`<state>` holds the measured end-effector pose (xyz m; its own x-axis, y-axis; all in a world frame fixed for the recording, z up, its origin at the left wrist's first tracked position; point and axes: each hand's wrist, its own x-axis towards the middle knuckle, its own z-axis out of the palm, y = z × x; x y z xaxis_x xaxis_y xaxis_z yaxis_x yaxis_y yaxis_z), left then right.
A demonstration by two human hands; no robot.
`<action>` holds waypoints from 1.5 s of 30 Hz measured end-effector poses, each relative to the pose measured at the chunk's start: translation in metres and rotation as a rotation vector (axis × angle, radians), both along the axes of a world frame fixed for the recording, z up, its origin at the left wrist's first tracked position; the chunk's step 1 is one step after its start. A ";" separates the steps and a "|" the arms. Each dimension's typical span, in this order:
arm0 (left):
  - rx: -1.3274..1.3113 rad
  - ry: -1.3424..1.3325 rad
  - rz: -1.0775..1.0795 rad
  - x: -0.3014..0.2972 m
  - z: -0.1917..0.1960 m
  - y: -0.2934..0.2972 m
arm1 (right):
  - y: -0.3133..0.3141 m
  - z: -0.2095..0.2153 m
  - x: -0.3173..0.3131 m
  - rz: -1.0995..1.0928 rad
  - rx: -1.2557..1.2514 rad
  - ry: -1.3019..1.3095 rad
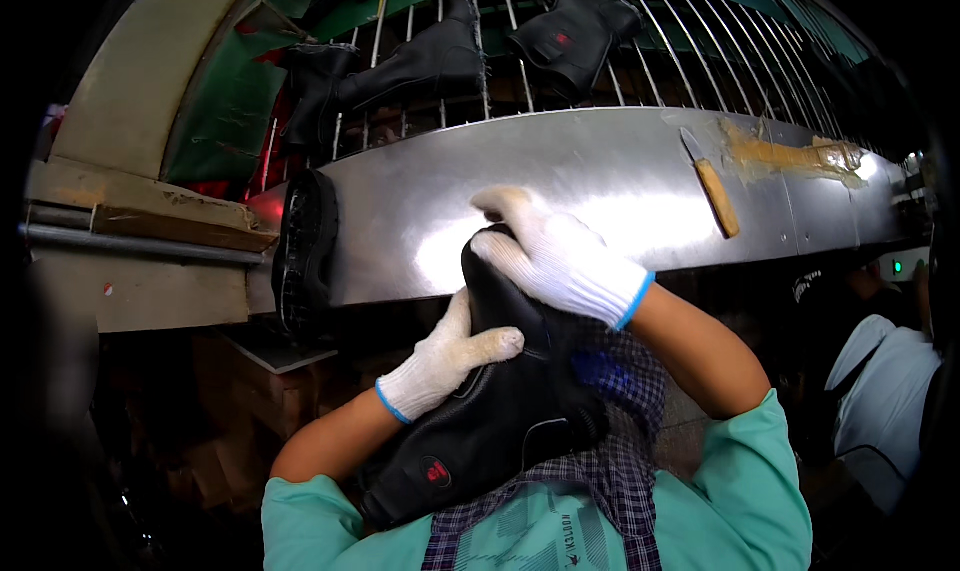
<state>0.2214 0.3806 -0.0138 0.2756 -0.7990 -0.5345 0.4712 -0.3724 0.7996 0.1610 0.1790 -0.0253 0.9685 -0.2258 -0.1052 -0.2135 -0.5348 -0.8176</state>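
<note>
With clock directions read from the held black boot, the metal counter is spread from 10 to 2 o'clock, just past the boot's upper end. At its left end, toward 10 o'clock, a dark ridged boot is stood near the left hand. Toward 1 to 2 o'clock a wooden-handled knife is laid, blade aimed at 11; brown tape is stuck beyond it. At 11 to 12 o'clock more boots are set on a barred rack, and at 3 o'clock a co-worker is partly seen.

The held boot is kept against the lap and chest, bent in outline: its narrow end is pointed to 11–12 o'clock, its broad part, marked with a red emblem, to 7. Its long axis is slanted from 7 toward 1. That narrow end is gripped by both gloved hands — the right hand with fingers curled over the tip, the left with thumb pressed across the near side.
</note>
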 end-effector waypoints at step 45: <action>-0.445 0.090 -0.258 0.065 -0.050 -0.057 | -0.022 0.067 -0.124 -0.595 0.666 -0.365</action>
